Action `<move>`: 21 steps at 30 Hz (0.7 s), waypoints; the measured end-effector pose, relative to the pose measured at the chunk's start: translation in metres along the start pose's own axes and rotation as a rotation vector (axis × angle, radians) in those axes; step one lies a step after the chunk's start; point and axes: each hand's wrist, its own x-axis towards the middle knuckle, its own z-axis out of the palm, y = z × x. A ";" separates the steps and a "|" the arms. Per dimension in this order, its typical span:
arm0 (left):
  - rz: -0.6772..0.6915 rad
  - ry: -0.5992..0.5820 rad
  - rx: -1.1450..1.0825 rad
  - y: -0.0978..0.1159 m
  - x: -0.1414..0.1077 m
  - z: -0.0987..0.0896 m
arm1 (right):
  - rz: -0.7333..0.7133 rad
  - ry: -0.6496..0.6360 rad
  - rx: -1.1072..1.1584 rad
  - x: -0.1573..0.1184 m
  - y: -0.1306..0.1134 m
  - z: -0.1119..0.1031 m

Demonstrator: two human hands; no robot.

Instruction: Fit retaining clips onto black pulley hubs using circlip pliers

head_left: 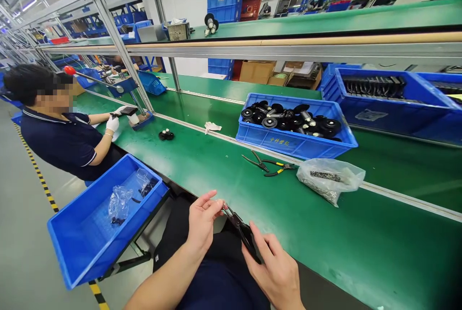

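Both hands point(202, 221) point(276, 271) pinch black part point(241, 230) (crate point(294, 144) lettering unreadable).

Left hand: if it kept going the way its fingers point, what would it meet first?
The left hand points up and right, over the small black metal part it pinches. Beyond that, likely the yellow-handled pliers on the green bench, though depth is unclear.

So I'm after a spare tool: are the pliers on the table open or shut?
Open: the pliers lie with yellow handles spread apart, untouched.
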 end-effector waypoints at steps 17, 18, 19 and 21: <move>0.024 -0.015 0.031 0.002 -0.005 0.000 | -0.021 -0.014 -0.113 -0.001 0.009 -0.002; 0.026 -0.017 0.033 0.003 -0.005 0.001 | -0.025 -0.012 -0.120 0.000 0.009 -0.001; 0.029 -0.018 0.036 0.003 -0.005 0.001 | -0.025 -0.011 -0.124 0.000 0.009 -0.001; 0.044 -0.022 0.042 0.003 -0.005 0.000 | -0.019 -0.015 -0.117 0.001 0.009 0.000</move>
